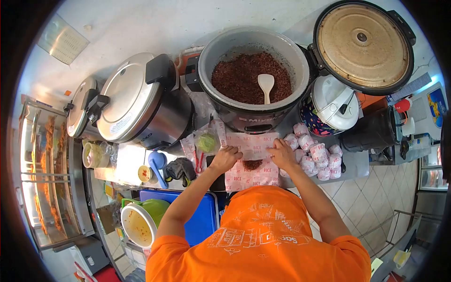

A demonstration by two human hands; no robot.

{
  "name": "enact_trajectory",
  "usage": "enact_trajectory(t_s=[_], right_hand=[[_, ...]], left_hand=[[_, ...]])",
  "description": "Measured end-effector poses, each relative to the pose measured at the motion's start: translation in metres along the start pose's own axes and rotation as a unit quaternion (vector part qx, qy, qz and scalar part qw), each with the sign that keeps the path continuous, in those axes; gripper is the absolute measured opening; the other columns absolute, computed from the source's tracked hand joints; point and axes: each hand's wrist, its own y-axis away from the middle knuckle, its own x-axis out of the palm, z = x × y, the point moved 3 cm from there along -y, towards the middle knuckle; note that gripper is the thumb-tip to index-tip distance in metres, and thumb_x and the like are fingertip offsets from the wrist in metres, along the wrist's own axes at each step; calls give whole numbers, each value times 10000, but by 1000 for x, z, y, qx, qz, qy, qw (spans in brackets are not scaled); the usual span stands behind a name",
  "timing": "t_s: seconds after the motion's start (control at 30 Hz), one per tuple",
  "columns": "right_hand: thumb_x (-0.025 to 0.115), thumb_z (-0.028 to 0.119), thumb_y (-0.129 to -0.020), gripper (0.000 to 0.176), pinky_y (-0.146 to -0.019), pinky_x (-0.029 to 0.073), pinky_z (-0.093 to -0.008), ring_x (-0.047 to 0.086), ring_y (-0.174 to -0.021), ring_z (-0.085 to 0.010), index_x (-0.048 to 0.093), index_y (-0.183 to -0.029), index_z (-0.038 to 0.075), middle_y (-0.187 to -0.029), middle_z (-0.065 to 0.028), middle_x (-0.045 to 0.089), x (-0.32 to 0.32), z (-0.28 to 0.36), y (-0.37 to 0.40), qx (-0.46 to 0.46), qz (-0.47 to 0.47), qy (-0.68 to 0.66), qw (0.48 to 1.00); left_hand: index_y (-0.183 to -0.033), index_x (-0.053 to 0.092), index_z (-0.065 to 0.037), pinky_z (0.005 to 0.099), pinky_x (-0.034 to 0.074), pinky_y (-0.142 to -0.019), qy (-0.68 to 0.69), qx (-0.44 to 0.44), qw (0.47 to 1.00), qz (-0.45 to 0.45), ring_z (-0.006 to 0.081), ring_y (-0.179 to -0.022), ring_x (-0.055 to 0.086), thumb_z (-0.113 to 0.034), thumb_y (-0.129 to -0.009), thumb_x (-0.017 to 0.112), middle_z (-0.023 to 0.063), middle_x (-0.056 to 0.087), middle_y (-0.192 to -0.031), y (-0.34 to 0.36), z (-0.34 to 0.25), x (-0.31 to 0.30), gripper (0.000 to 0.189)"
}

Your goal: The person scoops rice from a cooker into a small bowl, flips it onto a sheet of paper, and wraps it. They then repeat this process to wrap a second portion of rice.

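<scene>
A printed paper sheet (pixel 252 182) lies on the counter with a small mound of dark rice (pixel 252 164) on it. The sheet's far part is folded toward the rice and partly covers it. My left hand (pixel 226 159) pinches the paper's left edge, and my right hand (pixel 282 154) pinches its right edge. Beside my right hand is a pile of several wrapped rice packets (pixel 319 157). Beyond the paper stands an open cooker (pixel 253 113) of dark rice, with a white paddle (pixel 266 84) resting in it.
Closed cookers (pixel 127 96) stand left, a patterned pot (pixel 334 103) right. A bag of green leaves (pixel 206 142), a dark cloth (pixel 179 170) and a blue ladle (pixel 157 162) lie left of my hands. A green bucket (pixel 138 225) sits lower left.
</scene>
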Motion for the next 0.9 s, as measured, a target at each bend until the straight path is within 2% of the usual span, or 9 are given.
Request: enact_trajectory(t_s=[0.07,0.1,0.27,0.37,0.47,0.5,0.6,0.77,0.9], right_hand=[[755,144,-760,324,-1038,414,-423,506,-1215,-307,780,-1074,221,-1188,-82,581,3,-9,1,60,19,-8,998],[755,144,-760,324,-1038,414,-423,506,-1215,-307,780,-1074,221,-1188,-82,581,4,-12,1,59,20,-9,998],[726,74,-744,284,-871,527,-400,662,-966,-335,761,-1025,100,-982,-142,686,9,-29,-11,50,-46,-146,987],[707,111,-812,191,-805,549,-432,680,-861,-358,750,-995,80,-935,-162,710,15,-36,-14,81,-20,-191,978],[691,138,-844,192,-809,544,-449,678,-873,-394,727,-1013,56,-920,-187,714,9,-34,-19,153,2,-274,949],[691,138,-844,192,-809,544,-449,678,-873,-394,727,-1013,56,-920,-187,714,7,-32,-21,154,4,-274,949],[687,152,-855,238,-834,536,-454,681,-921,-391,701,-1063,37,-957,-201,712,9,-33,-23,194,6,-235,952],[724,176,-821,414,-949,506,-444,645,-1090,-398,643,-1185,-5,-1127,-246,684,3,-26,-21,189,38,-220,956],[745,192,-803,495,-992,493,-435,625,-1138,-405,623,-1242,-5,-1178,-257,668,11,-33,-21,204,27,-199,958]], left_hand=[[-1098,672,-107,380,520,-872,10,16,999,32,275,-928,650,-79,-827,591,81,640,-944,6,-6,9,284],[-1098,672,-107,380,520,-872,10,14,999,32,275,-928,650,-79,-827,591,81,640,-944,10,-10,13,284],[-1393,534,-134,392,553,-814,20,39,999,4,300,-888,661,-36,-830,580,100,648,-922,18,-29,21,573],[-1360,571,-115,387,549,-807,23,3,1000,3,302,-895,659,-31,-813,604,112,646,-922,17,-32,19,554],[-1302,617,-86,394,545,-800,47,-60,997,-30,318,-899,652,-26,-816,630,123,642,-928,11,-22,8,490],[-1237,654,-78,433,546,-774,98,-89,987,-86,364,-867,654,-34,-836,647,145,646,-944,8,-18,2,404],[-1213,651,-93,465,553,-749,134,-180,969,-103,396,-859,662,-47,-862,614,165,659,-982,-3,-1,-7,356],[-1162,673,-86,480,552,-778,148,-190,962,-128,426,-898,663,-79,-848,658,181,677,-1064,-19,19,-4,314],[-1140,692,-54,447,541,-851,158,-178,969,-65,406,-957,668,-49,-822,682,166,697,-1106,-23,18,-4,318]])
